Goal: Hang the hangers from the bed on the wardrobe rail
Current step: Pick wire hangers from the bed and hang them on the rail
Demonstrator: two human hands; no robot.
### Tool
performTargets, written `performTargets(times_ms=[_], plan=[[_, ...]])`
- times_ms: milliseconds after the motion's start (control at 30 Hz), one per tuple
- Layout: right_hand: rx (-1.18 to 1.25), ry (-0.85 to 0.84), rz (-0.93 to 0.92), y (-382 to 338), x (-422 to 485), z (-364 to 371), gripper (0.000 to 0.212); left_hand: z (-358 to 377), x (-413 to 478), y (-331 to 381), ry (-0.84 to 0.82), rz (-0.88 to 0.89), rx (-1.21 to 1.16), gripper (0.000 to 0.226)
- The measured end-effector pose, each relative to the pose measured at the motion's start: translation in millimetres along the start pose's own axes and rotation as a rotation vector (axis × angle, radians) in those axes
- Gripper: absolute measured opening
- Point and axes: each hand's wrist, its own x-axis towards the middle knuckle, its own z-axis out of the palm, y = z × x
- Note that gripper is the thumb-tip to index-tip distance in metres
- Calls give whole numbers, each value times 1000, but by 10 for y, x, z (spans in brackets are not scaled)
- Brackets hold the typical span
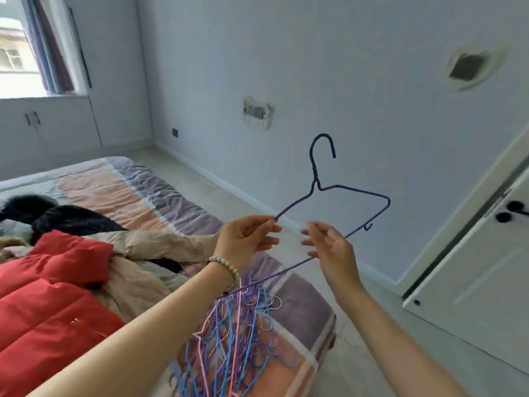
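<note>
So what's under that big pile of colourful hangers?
The pile of hangers lies on the bed's striped cover, near its corner. The cover shows through the wires. The left arm crosses the pile's upper left part, so what lies under there is hidden.

Light source: daylight is coming in through the curtained window at upper left, and its panes are blowing out to white.
Brightness: the pale grey wall is reading evenly bright, cool and soft.
Shadows: only faint ones are falling, beneath the red quilted jacket on the striped bed.
Blur: the ragged wall hole at upper right is smearing, while the thin purple wire hanger is showing fairly sharp.
Distortion: the white panelled door is leaning and bowing at the right edge.
</note>
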Motion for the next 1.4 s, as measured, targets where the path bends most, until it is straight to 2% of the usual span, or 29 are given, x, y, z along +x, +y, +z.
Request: performTargets(times_ms=[100,167,300,600,800,967,1267,1300,1400], plan=[[22,41,-97,-834,-132,-349,37,342,-145,611,-145,88,57,12],[51,81,-133,-1274,-276,-616,42,590,-270,990,-234,150,80,13],[80,173,-184,-1948,-644,-1211,22,1168,-571,1668,-422,255,107,13],[60,514,-334,-3129,-1851,-2786,18,2792,-1528,2693,-818,420,97,16],[-29,788,-447,-3700,-2896,-3860,17,3846,-2342,3010,-1086,454,87,22],[-122,941,-501,-4024,-3729,-4681,17,4729,-3131,3170,-1254,424,-3,25],[-153,1210,-614,-4293,-4825,-6066,4,6065,-4465,3221,-1437,377,-144,24],[-159,1254,-622,-4301,-4913,-6198,5,6192,-4599,3227,-1451,372,-150,24],[-207,1393,-605,-4317,-5157,-6554,31,6531,-4955,3255,-1475,360,-151,24]])
